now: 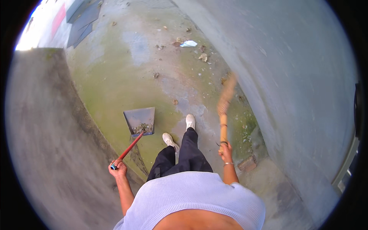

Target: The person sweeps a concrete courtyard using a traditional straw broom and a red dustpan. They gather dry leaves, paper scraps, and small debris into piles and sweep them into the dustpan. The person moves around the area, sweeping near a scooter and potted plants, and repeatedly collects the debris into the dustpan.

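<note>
At the lower left, my left hand (118,168) is closed round the upper end of a red-handled dustpan (140,116). Its grey metal pan rests on the floor left of my feet, with a small heap of dry debris (142,128) inside near the handle. My right hand (226,151) grips the light wooden handle of a straw broom (223,128), held out in front on the right. The broom's bristle end is smeared by motion near the foot of the right wall, so I cannot tell whether it touches the floor.
Dry leaves (203,57) and a pale blue scrap (189,43) lie farther ahead. Bits of litter line the right wall (283,76). A brick (247,163) sits near my right arm. A low wall (50,115) runs along the left, and grey panels (84,19) stand at the far left.
</note>
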